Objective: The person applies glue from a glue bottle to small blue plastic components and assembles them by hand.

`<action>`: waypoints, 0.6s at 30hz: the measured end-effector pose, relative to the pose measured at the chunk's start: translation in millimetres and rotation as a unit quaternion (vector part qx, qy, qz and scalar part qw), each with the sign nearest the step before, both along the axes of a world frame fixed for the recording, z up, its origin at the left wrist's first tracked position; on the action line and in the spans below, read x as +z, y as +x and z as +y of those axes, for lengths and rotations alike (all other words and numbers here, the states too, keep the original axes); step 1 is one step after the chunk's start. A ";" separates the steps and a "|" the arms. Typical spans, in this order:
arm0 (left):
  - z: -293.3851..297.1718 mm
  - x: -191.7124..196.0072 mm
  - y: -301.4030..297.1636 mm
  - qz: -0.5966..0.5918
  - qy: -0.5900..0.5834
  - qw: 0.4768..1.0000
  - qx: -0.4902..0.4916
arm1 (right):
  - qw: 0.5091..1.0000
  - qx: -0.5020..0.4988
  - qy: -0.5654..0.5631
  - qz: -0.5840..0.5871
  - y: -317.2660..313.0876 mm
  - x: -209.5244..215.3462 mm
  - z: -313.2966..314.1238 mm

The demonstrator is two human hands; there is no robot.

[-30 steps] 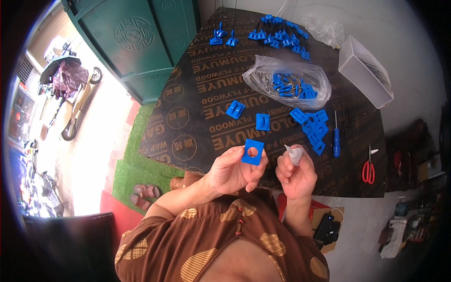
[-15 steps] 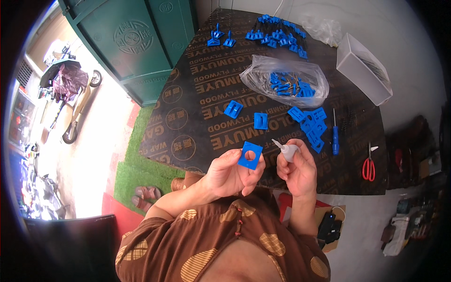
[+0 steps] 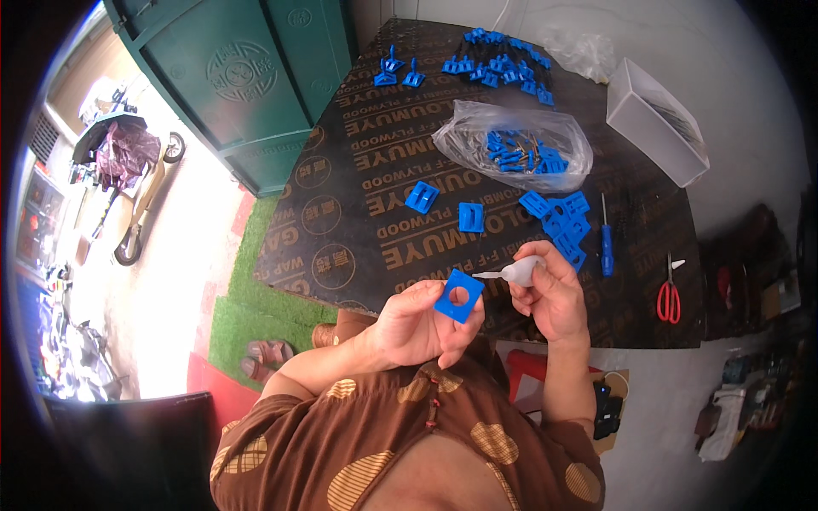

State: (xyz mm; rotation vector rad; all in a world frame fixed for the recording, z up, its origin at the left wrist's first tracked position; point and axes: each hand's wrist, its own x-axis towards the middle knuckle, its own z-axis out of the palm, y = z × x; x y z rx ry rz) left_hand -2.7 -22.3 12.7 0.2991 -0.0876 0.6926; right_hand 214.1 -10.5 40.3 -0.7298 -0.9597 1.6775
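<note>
Taking the held plate as the clock's centre, the work looks part-way along: dark-stemmed blue plastic assemblies (image 3: 490, 80), seemingly done, stand far off at twelve o'clock, while an overlapping heap of flat blue plastic plates (image 3: 558, 223) at two o'clock and a clear plastic bag (image 3: 464, 136) of small blue and metal parts at one o'clock appear left to use. The left hand (image 3: 417, 328) pinches a square blue plastic plate with a round hole (image 3: 461, 278) between thumb at nine o'clock and fingers behind and below. The right hand (image 3: 554, 294)'s thumb and fingers close around a small white squeeze bottle (image 3: 520, 272), its nozzle at the plate's one-o'clock edge; contact is unclear.
</note>
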 end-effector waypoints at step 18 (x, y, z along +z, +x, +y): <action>0.6 1.1 4.1 -0.024 -0.008 1.000 0.019 | 0.999 -0.005 -0.019 0.026 -3.9 -1.2 -5.3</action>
